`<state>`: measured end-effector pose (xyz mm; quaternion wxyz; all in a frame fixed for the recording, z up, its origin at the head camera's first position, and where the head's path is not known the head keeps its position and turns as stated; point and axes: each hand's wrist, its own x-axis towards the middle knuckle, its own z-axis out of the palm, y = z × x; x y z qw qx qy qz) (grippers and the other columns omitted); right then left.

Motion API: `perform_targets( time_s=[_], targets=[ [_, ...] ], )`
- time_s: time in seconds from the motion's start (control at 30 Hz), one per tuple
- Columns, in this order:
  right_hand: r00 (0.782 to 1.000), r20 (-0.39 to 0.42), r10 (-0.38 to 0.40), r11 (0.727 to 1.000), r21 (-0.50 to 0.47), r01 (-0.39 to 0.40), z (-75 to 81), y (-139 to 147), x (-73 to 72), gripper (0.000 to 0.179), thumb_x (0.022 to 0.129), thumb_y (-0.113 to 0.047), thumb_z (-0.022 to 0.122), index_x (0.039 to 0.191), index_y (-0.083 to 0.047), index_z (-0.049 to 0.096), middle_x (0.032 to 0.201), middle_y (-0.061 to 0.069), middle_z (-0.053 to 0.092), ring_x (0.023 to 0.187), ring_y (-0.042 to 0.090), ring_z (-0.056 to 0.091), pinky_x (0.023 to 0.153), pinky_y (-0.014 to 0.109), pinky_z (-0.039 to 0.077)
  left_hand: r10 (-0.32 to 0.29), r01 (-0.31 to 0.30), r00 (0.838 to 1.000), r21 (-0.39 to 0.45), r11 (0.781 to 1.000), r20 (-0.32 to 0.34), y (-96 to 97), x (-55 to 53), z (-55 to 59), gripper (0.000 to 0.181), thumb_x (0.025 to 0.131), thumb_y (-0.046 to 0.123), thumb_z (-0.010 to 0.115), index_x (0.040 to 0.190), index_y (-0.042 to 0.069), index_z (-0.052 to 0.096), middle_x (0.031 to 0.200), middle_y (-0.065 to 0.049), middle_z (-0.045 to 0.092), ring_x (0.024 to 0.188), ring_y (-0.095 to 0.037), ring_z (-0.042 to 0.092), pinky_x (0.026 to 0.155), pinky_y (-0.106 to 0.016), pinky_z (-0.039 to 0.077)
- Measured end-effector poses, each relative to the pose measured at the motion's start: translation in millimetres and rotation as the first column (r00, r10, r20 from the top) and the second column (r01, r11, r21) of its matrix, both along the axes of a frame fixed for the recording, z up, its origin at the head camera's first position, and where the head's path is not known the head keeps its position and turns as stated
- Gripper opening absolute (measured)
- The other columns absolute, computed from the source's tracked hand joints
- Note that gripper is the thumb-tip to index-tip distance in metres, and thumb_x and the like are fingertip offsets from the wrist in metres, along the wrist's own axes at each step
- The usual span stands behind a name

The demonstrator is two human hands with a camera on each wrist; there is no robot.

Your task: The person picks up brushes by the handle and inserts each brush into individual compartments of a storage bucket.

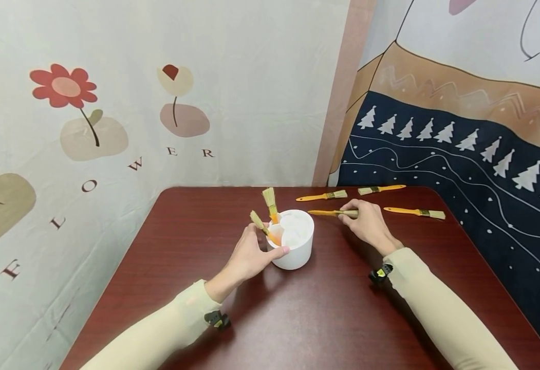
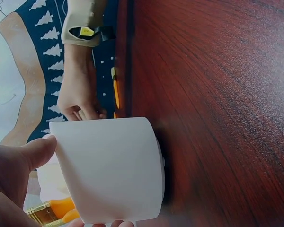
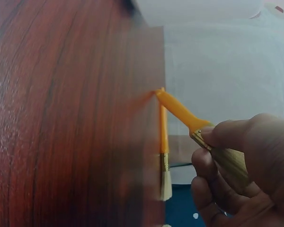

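A white round pot (image 1: 297, 255) with inner dividers stands on the table. My left hand (image 1: 247, 257) grips it from the left side, thumb over the near rim and fingers round the far side. Two paintbrushes (image 1: 273, 208) lean inside the pot's left compartments, bristles up and orange handles down. To the right of the pot, my right hand (image 1: 367, 223) pinches another paintbrush (image 3: 177, 109) by its metal band, between thumb and fingers. Its orange handle points left toward the pot, and in the right wrist view it slants, with the bristles under my palm.
Three more orange-handled brushes lie at the back right: one brush (image 1: 316, 197) behind the pot, another brush (image 1: 385, 188) near the far edge, and a third brush (image 1: 408, 211) beyond my right hand. Printed cloth walls (image 1: 260, 103) rise behind the dark red table (image 1: 186, 226).
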<state>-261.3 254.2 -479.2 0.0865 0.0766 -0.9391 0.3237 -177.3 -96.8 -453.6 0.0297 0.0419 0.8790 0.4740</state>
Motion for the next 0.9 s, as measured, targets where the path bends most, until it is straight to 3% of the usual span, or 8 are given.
perform_targets(
  time_s=[0.43, 0.57, 0.67, 0.73, 0.9],
  targets=[
    [0.998, -0.064, -0.016, 0.998, -0.068, 0.012, 14.3, -1, 12.4, 0.026, 0.107, -0.022, 0.087, 0.13, -0.01, 0.084, 0.137, 0.022, 0.083, 0.128, 0.045, 0.074, 0.117, 0.07, 0.057, 0.004, -0.003, 1.0, -0.012, 1.0, 0.013, -0.2, -0.1, 0.5, 0.083, 0.091, 0.043, 0.099, 0.154, 0.008, 0.059, 0.141, -0.015, 0.066, 0.124, -0.029, 0.072, 0.105, -0.043, 0.057],
    [0.996, -0.084, -0.015, 0.994, -0.109, 0.006, 18.7, -2, 16.6, 0.025, 0.106, -0.02, 0.088, 0.13, -0.012, 0.083, 0.132, 0.018, 0.086, 0.124, 0.041, 0.077, 0.115, 0.066, 0.059, 0.001, -0.001, 1.0, -0.014, 1.0, 0.008, 0.2, -0.3, 0.4, 0.083, 0.091, 0.043, 0.099, 0.154, 0.007, 0.059, 0.142, -0.015, 0.066, 0.124, -0.029, 0.073, 0.106, -0.044, 0.058],
    [0.994, -0.11, -0.009, 0.992, -0.127, -0.005, 22.8, -4, 20.0, 0.026, 0.105, -0.018, 0.089, 0.13, -0.012, 0.083, 0.127, 0.015, 0.088, 0.114, 0.036, 0.079, 0.107, 0.054, 0.065, 0.0, 0.0, 1.0, -0.017, 1.0, 0.007, 0.3, -0.3, 0.6, 0.083, 0.091, 0.043, 0.099, 0.154, 0.007, 0.059, 0.142, -0.016, 0.066, 0.123, -0.029, 0.073, 0.105, -0.044, 0.058],
    [0.991, -0.13, -0.006, 0.991, -0.136, -0.012, 25.9, -5, 22.6, 0.026, 0.105, -0.017, 0.089, 0.13, -0.012, 0.083, 0.125, 0.014, 0.088, 0.108, 0.033, 0.08, 0.098, 0.039, 0.066, 0.0, 0.0, 1.0, -0.017, 1.0, 0.002, 0.3, 0.1, 0.8, 0.083, 0.09, 0.043, 0.099, 0.154, 0.007, 0.059, 0.142, -0.016, 0.066, 0.123, -0.029, 0.073, 0.106, -0.044, 0.058],
    [0.986, -0.164, -0.005, 0.983, -0.18, -0.025, 33.3, -9, 29.4, 0.028, 0.104, -0.021, 0.091, 0.13, -0.011, 0.084, 0.124, 0.015, 0.088, 0.105, 0.031, 0.081, 0.088, 0.008, 0.054, 0.0, 0.0, 1.0, -0.012, 1.0, 0.004, 0.0, 0.5, 1.0, 0.083, 0.09, 0.043, 0.099, 0.154, 0.007, 0.059, 0.144, -0.016, 0.065, 0.125, -0.029, 0.074, 0.107, -0.044, 0.058]
  ],
)
